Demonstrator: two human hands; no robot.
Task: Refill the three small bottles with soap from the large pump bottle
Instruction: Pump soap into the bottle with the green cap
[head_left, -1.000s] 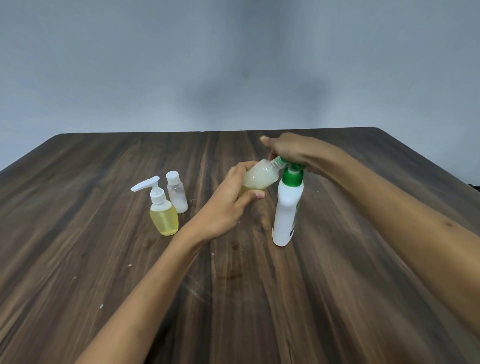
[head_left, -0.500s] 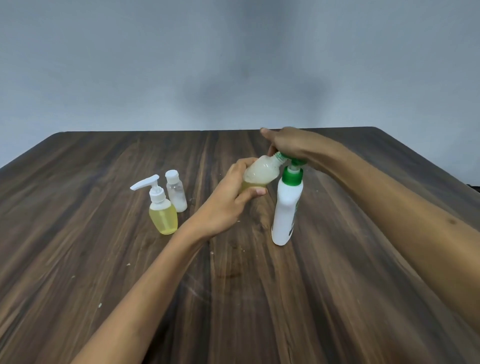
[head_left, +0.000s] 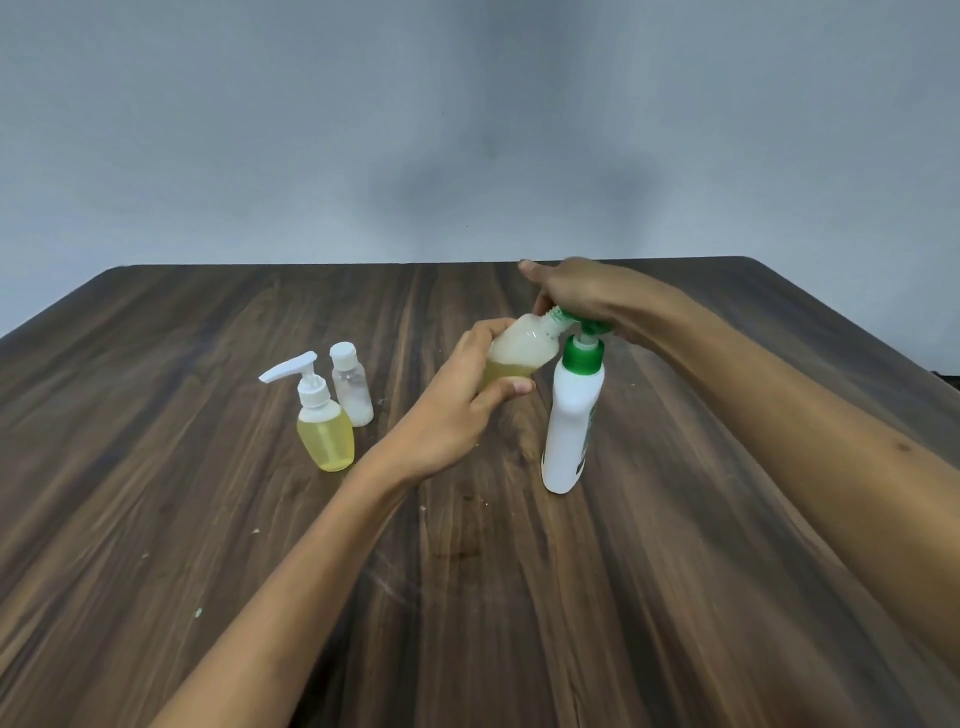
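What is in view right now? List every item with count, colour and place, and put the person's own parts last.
large pump bottle: one, white with green pump, upright right of centre.
tilted small bottle: one, clear with foam above yellow soap, held with its open neck at the pump spout.
small pump bottle: one, yellow soap, white pump, upright at left.
capped small bottle: one, clear with white cap, just behind the small pump bottle.
table: one, dark brown wood.
wall: grey, behind the table.
left hand: one, grip round the tilted small bottle.
right hand: one, on the green pump head.
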